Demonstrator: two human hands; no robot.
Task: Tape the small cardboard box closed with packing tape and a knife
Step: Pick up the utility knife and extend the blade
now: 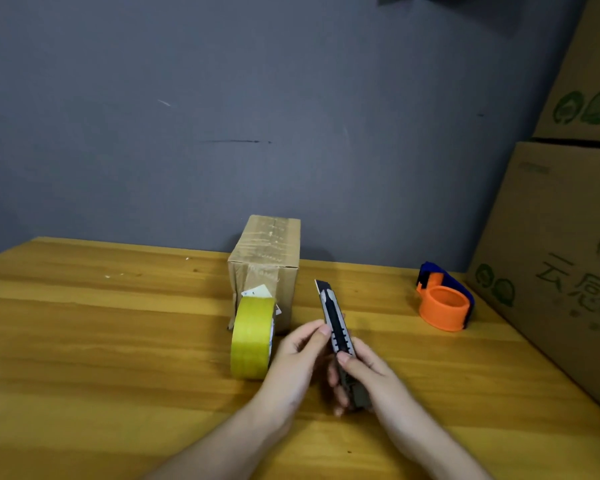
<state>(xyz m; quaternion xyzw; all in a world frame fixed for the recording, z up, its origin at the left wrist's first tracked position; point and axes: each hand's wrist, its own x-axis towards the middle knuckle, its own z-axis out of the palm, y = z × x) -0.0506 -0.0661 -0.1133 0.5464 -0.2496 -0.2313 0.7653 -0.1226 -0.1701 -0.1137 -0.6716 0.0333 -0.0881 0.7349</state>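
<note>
A small cardboard box (267,258) stands on the wooden table (101,323) near the wall, with clear tape along its top seam and down its front. A yellow roll of packing tape (252,337) stands on edge right in front of it, its loose end stuck to the box. Both hands hold a grey and black utility knife (336,327), blade out and pointing away from me. My right hand (364,372) grips the handle, thumb on top. My left hand (298,355) pinches the knife's body from the left.
An orange and blue tape dispenser (444,301) sits at the right of the table. Large printed cardboard cartons (561,265) are stacked along the right edge. A grey wall (222,116) rises behind the table.
</note>
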